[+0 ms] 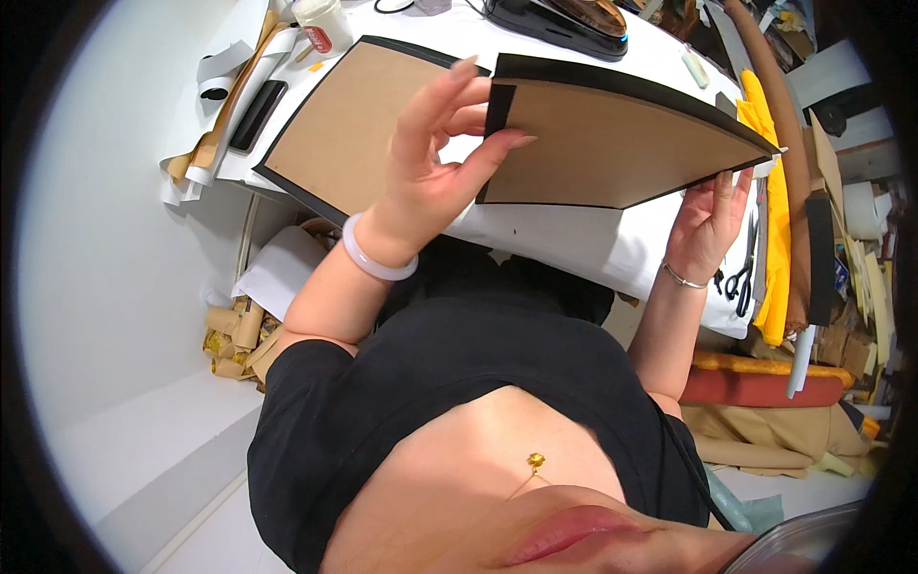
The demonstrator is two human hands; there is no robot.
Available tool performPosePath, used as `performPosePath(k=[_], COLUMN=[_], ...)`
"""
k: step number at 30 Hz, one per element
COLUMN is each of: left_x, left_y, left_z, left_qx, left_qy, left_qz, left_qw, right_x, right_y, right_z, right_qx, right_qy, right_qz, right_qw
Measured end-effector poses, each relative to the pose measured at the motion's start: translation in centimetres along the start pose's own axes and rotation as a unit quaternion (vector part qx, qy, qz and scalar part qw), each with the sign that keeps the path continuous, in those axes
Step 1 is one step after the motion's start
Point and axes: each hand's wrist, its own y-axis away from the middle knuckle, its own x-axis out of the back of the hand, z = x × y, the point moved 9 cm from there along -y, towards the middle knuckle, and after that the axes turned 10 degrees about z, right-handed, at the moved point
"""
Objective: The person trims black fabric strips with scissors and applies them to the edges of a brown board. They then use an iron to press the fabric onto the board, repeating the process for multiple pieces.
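A brown board with black edging (609, 143) is tilted up above the white worktable. My left hand (437, 151) has its left edge between the thumb, which lies over the brown face, and the fingers, partly hidden behind. My right hand (710, 222) holds the lower right corner, with some fingertips out of sight behind it. Flat on the table to the left lies a second brown board (344, 122), also bordered in black. My left forearm passes over its lower right part.
A black phone (258, 116) and rolled paper sheets (240, 93) lie at the left, near a white tub (323, 29). A black device (559, 25) stands at the back. To the right are black-handled scissors (740, 283), yellow material (773, 237) and a brown roll (785, 143).
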Motion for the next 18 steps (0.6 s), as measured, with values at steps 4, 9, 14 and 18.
performPosePath(k=[4, 9, 14, 18], left_x=[0.1, 0.2, 0.7, 0.1], left_y=[-2.0, -3.4, -3.1, -2.3], left_z=[0.6, -0.3, -0.9, -1.9], left_qx=[-0.083, -0.023, 0.037, 0.056], left_qy=[-0.072, -0.043, 0.006, 0.046], left_qz=[-0.088, -0.136, -0.105, -0.084], left_qw=[0.990, 0.990, 0.994, 0.994], right_x=[0.3, 1.1, -3.4, -12.8], right_y=[-0.2, -0.3, 2.3, 7.9], right_z=[0.3, -1.4, -7.3, -5.0], right_qx=[-0.007, 0.071, 0.118, -0.094], right_qy=[0.003, 0.090, 0.097, 0.196], right_qz=[-0.012, 0.038, 0.030, -0.096], right_qw=[1.000, 0.993, 0.988, 0.971])
